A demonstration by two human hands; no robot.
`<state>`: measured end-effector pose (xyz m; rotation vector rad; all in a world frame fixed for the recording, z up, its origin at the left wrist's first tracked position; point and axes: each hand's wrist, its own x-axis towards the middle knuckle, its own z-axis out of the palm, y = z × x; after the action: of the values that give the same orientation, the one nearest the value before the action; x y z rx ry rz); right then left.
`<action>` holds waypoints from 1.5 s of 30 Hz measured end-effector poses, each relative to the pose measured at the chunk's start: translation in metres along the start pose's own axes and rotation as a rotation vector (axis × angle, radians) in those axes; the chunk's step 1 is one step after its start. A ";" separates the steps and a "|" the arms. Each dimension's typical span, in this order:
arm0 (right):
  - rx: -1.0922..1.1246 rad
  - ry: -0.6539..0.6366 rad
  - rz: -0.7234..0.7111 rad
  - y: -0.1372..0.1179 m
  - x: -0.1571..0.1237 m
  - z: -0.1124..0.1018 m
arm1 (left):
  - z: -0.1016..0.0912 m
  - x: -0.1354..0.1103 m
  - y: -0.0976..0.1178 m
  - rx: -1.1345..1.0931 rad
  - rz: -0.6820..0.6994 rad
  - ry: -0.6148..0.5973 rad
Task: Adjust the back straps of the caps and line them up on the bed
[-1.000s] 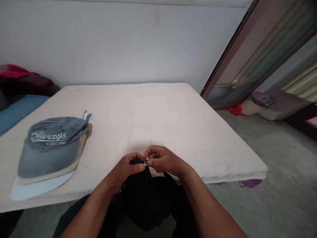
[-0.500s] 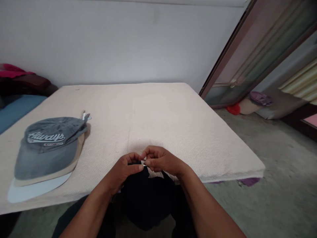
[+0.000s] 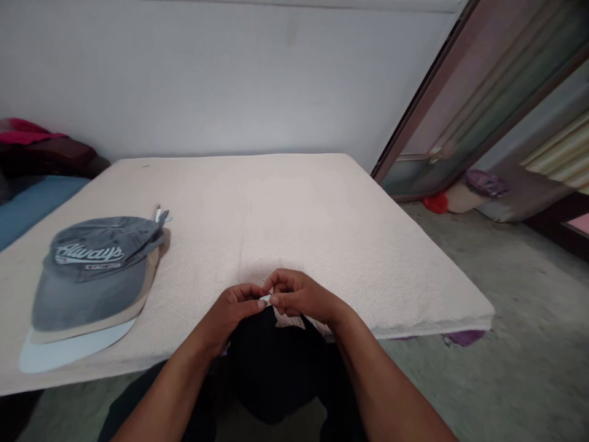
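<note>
At six o'clock, by the surface's (image 3: 294,202) near edge, you have the black cap (image 3: 276,362), its arched gap toward twelve. Your left hand's (image 3: 230,314) grip seems closed on its strap end; your right hand (image 3: 304,299) pinches a small pale piece (image 3: 265,299) there. You look to be at fine strap work; the next move calls for a steady left grip and small right-hand adjustments. At nine, a grey cap (image 3: 92,285) tops a stack.

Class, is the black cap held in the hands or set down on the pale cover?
Held: left hand and right hand pinch the black cap at its upper edge, its body below them.
</note>
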<state>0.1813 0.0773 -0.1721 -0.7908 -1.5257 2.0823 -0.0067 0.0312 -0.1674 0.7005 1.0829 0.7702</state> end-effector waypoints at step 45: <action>-0.073 0.080 0.030 0.003 0.001 -0.002 | -0.002 0.000 0.006 -0.005 0.040 0.121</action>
<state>0.1814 0.0783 -0.1759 -0.9176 -1.5627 2.0005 -0.0095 0.0342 -0.1633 0.6796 1.1790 0.8585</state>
